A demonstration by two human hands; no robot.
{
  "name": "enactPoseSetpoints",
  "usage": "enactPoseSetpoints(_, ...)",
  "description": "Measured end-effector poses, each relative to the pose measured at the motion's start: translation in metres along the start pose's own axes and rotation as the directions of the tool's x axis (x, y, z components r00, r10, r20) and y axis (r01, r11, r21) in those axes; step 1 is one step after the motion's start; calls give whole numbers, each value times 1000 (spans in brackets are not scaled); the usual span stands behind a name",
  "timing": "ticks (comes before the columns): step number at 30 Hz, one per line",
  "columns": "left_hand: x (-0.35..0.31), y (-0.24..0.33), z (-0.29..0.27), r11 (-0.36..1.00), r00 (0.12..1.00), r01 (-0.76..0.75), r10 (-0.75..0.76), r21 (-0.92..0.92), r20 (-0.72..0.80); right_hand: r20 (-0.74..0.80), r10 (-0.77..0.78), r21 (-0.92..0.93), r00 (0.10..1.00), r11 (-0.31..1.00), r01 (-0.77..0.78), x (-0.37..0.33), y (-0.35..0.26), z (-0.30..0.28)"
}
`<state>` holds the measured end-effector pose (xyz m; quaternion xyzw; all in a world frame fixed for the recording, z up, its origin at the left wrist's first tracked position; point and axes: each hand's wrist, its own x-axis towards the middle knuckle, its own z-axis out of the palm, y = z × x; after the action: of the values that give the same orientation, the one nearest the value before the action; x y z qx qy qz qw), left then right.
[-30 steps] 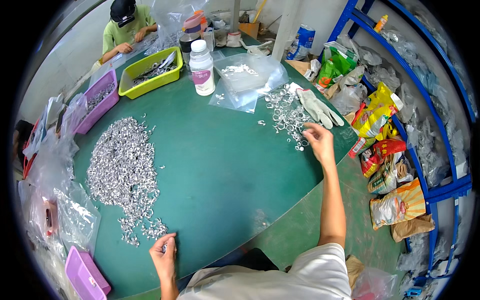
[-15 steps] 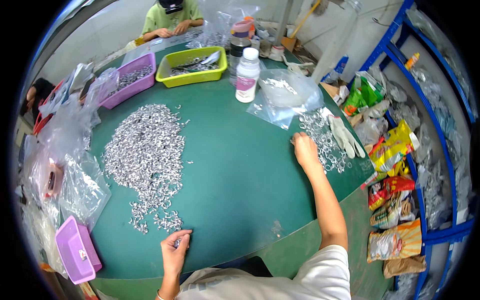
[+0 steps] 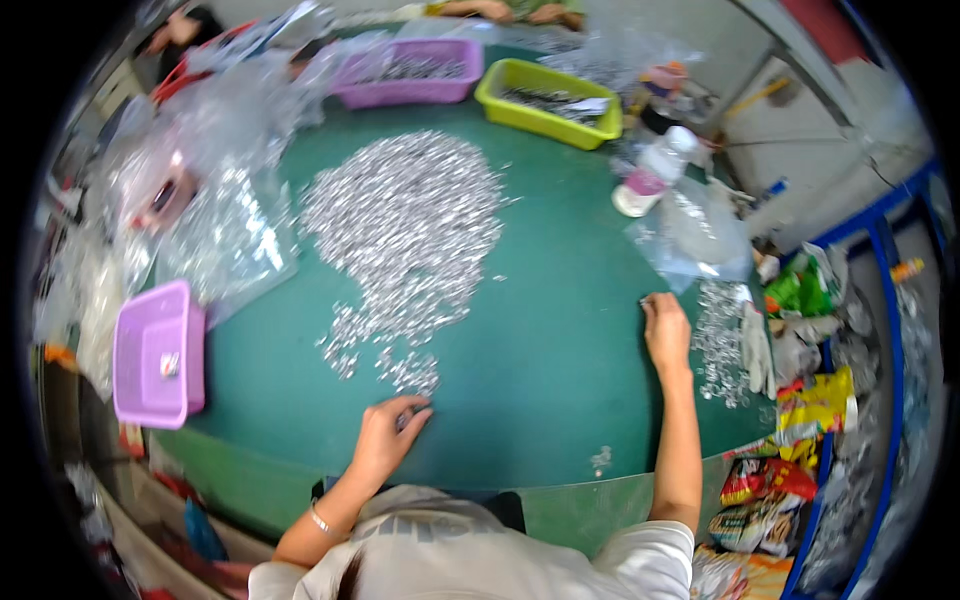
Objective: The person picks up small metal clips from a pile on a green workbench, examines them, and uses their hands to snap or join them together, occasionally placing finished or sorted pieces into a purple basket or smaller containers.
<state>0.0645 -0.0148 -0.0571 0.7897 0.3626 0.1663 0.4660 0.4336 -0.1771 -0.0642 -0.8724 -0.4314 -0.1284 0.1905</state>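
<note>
A large heap of small curved silvery metal pieces (image 3: 405, 215) spreads over the left half of the green table (image 3: 560, 390). Just below its near end rests my left hand (image 3: 390, 435), fingers curled round a few of these pieces, which show only partly. My right hand (image 3: 667, 335) lies on the table further right, fingertips drawn together; whatever is between them is too small and blurred to name. Beside it, to the right, is a scatter of small silvery rings (image 3: 722, 345). A pale work glove (image 3: 757, 350) lies along the rings' outer side.
Purple (image 3: 410, 95) and yellow-green (image 3: 550, 122) trays of metal parts stand at the back. A white bottle (image 3: 655, 172) and a clear bag (image 3: 705, 225) are back right. At left are plastic bags (image 3: 235, 235) and another purple basket (image 3: 185, 350). A person's hands (image 3: 490, 10) show beyond.
My view has turned, so the table's contents sit further right and are tilted in the picture. Both hands keep about the same places beside the heap and the rings.
</note>
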Motion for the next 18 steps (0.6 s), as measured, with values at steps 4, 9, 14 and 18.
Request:
enactPoseSetpoints(4,-2,-3,-2,992,997,-62,67,108,-37,-8,-79,-49,997,996,79,7,-28,8)
enactPoseSetpoints(9,6,-13,0,969,982,-159,174,189,-67,77,26,-64,997,998,-21,8,-25,15)
enactPoseSetpoints(14,10,-12,-6,969,991,-117,129,217,-44,21,-17,-73,1000,997,18,14,-50,7)
enactPoseSetpoints(18,13,-17,-12,967,988,-127,144,222,-64,137,-155,389,978,917,91,30,-125,25)
